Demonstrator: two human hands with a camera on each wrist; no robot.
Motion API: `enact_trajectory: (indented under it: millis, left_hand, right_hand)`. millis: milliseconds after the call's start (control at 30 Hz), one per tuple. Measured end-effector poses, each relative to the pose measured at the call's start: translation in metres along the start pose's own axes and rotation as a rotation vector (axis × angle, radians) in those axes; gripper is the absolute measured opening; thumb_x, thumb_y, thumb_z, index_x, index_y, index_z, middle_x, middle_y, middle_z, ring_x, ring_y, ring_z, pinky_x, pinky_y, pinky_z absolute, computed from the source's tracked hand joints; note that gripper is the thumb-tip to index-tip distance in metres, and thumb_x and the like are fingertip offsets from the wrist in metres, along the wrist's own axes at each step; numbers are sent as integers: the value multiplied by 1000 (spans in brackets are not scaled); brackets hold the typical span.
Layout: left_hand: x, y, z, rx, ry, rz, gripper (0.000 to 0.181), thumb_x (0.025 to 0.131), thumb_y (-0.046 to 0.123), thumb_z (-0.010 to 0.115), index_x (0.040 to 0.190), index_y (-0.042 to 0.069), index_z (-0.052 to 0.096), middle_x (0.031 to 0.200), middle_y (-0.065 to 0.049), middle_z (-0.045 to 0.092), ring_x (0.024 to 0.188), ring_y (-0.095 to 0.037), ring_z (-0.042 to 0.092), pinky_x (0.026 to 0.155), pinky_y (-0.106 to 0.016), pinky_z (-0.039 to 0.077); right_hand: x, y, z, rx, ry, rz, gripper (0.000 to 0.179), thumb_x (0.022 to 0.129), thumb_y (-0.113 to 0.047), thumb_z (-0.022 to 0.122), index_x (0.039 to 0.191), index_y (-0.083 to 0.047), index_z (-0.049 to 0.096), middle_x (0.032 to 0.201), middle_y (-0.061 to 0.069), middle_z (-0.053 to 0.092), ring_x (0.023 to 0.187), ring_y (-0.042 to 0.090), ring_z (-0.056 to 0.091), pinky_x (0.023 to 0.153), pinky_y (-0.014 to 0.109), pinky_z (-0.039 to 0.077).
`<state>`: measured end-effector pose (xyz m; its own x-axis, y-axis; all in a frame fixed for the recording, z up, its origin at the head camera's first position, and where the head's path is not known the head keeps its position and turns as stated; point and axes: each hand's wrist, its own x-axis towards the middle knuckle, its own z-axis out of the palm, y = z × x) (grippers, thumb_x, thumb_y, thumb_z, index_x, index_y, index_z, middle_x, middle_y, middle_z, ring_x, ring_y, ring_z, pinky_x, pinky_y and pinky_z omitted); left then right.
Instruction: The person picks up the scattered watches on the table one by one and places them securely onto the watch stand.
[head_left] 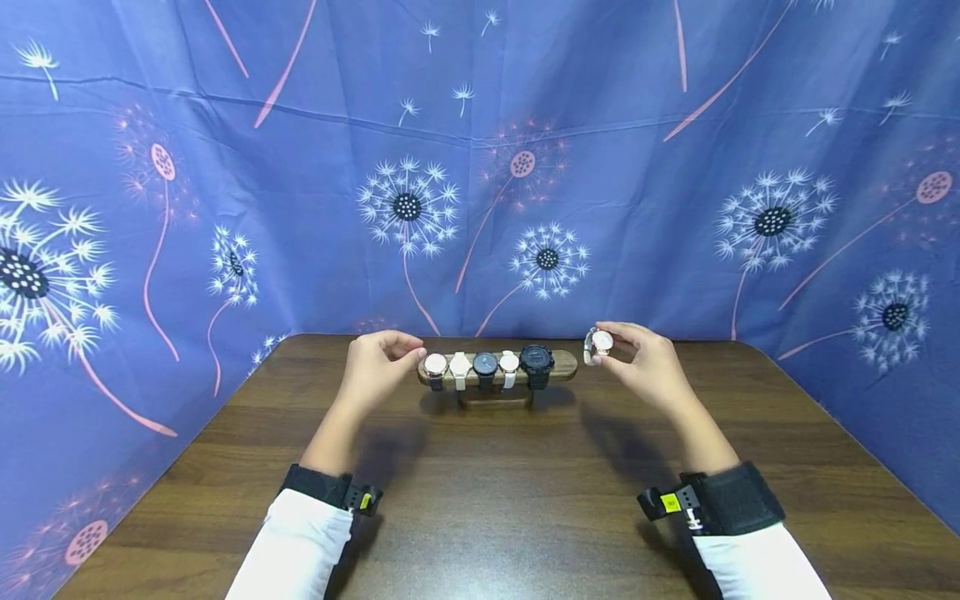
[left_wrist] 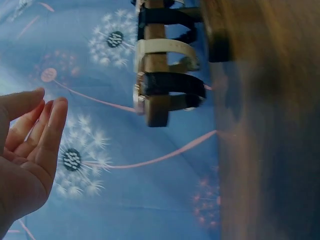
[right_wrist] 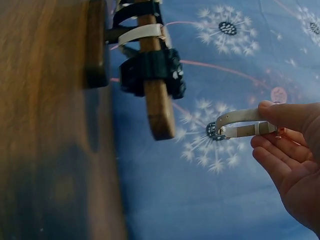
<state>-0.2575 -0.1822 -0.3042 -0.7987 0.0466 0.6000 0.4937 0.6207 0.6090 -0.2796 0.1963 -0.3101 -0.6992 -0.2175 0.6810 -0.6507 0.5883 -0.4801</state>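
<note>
A wooden watch stand (head_left: 567, 367) holds several watches in a row across its bar. At its right end sits a chunky black watch (head_left: 537, 360); at its left end, a watch with a pale dial and dark strap (head_left: 435, 365). My right hand (head_left: 643, 360) pinches a white-strapped watch (right_wrist: 240, 118) between thumb and fingers, off the bar's right end. The strap forms a loop pointing toward the stand. Close to the stand's left end is my left hand (head_left: 377, 367), holding nothing. Its fingers (left_wrist: 52, 130) are relaxed, with a gap between them and the bar in the left wrist view.
The stand's base (head_left: 495, 400) rests near the back edge of a brown wooden table (head_left: 495, 500). Behind it hangs a blue cloth (head_left: 480, 292) printed with dandelions. Both wrists wear black straps with small cameras.
</note>
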Motion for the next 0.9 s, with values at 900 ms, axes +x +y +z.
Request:
enact_trajectory:
  millis: [900]
  left_hand:
    - [2, -51, 29, -501, -42, -631, 26, 92, -2, 64, 113, -16, 62, 116, -30, 62, 96, -34, 69, 85, -37, 55]
  right_hand:
    - [-11, 40, 27, -42, -124, 158, 43, 79, 4, 77, 119, 10, 63, 111, 27, 65, 100, 39, 65, 88, 47, 53]
